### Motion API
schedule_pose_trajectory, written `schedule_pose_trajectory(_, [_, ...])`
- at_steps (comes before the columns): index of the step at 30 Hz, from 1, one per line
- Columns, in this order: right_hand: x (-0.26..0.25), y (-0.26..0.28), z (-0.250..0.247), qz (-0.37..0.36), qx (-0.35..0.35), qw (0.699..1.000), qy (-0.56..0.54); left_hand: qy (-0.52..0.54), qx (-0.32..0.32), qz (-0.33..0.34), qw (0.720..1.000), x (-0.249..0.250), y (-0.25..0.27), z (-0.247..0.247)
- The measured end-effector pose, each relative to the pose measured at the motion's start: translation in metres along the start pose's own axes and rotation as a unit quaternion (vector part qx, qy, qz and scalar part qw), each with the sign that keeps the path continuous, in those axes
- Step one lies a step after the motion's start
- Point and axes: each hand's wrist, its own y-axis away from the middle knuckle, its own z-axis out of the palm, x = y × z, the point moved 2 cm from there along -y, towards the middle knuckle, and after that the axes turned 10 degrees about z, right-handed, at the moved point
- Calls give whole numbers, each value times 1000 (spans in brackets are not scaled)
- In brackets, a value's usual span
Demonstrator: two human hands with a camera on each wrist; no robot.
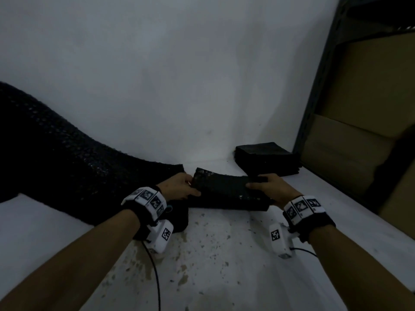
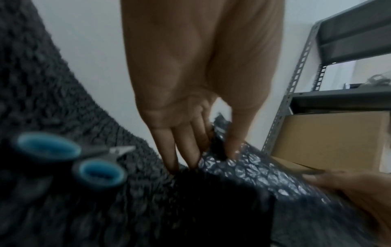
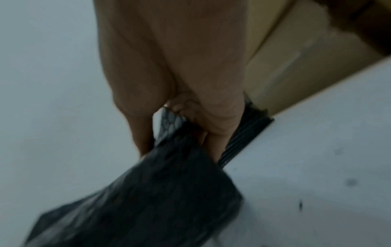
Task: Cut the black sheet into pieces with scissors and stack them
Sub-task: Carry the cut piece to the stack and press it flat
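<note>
A cut piece point(image 1: 226, 189) of black bubbled sheet is held up between two hands, just above a white, speckled tabletop point(image 1: 213, 254). Its left end is pinched by the left hand point(image 1: 179, 187), thumb on the near face and fingers point(image 2: 186, 150) behind, as seen in the left wrist view. Its right end is gripped by the right hand point(image 1: 269, 187), with the thumb on the near face and the fingers curled behind the top edge. Bands with black-and-white markers are worn on both wrists.

Under the left wrist, scissors point(image 2: 71, 160) with blue-lined handles are laid on the long black sheet point(image 1: 56, 164), blades closed; they are hidden from the head view. From the left hand the sheet is draped away to the left, rising against a white wall point(image 1: 179, 75).

Beyond the right hand, a stack of cut black pieces point(image 1: 267, 158) is set on the tabletop by the wall. Further right of it, a grey metal shelf point(image 1: 318, 86) with cardboard boxes point(image 1: 359, 131) is seen.
</note>
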Motion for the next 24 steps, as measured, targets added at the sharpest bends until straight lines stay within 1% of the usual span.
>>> schedule_pose_trajectory(2, [3,0,1,16,-2,997,-77,6,21,-17,1000,-7,-2,3])
schedule_pose_trajectory(3, [5,0,2,31,-21,992,-118,10,17,-26,999,-10,-3,5])
schedule_pose_trajectory(4, [8,-2,2,48,-49,988,-138,8,14,-31,999,-12,-4,8])
schedule_pose_trajectory(5, [11,-4,2,66,-73,986,-136,1,17,-36,999,-13,-5,9])
schedule_pose_trajectory(6, [16,-9,2,85,-79,988,-105,-6,22,-38,999,-15,-7,10])
schedule_pose_trajectory(7, [20,-13,1,107,-72,989,-72,-18,27,-45,998,-17,-9,12])
schedule_pose_trajectory(9, [28,-22,-2,133,-22,990,-32,-32,32,-64,997,-20,-15,16])
schedule_pose_trajectory(11, [31,-28,-5,122,17,991,-49,-33,22,-80,996,-19,-19,19])
schedule_pose_trajectory(14, [34,-37,-8,72,49,990,-112,-37,-41,-98,994,-18,-25,21])
schedule_pose_trajectory(16, [33,-43,-9,35,77,987,-139,-47,-42,-95,993,-16,-29,22])
schedule_pose_trajectory(18, [31,-46,-11,33,64,985,-158,-52,-17,-97,994,-17,-35,20])
schedule_pose_trajectory(19, [30,-44,-11,50,39,986,-152,-54,-4,-102,993,-17,-38,20])
schedule_pose_trajectory(21, [30,-45,-12,101,-2,990,-100,-53,12,-121,991,-18,-44,19])
schedule_pose_trajectory(22, [33,-49,-13,118,-3,991,-67,-60,14,-133,989,-20,-47,19])
schedule_pose_trajectory(24, [40,-59,-15,129,21,991,-2,-95,19,-149,984,-23,-50,20])
